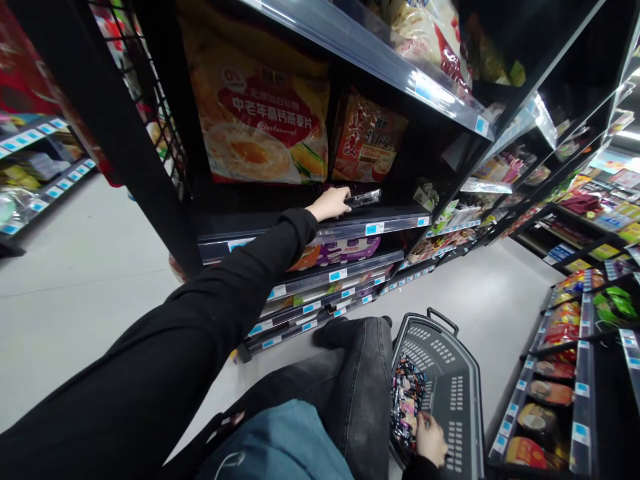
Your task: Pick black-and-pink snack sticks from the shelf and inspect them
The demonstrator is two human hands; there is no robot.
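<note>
My left hand (331,204) reaches onto a black shelf, its fingers closed on a small, dark, shiny packet (364,199) that lies nearly flat above the shelf's front edge. Behind it stand a large red-and-yellow oatmeal bag (263,127) and a smaller orange cereal bag (369,139). Down at the lower right, my right hand (431,440) is inside a grey shopping basket (463,373). Its fingers are curled at the edge of a dark, multicoloured snack bag (407,403) in the basket; the fingertips are partly hidden.
Lower shelves with price tags (337,275) run below, holding purple packages (350,249). A black shelf post (120,127) stands at left. Across the aisle floor (450,287), another shelf (555,373) holds packaged food. My bent knee (367,373) is beside the basket.
</note>
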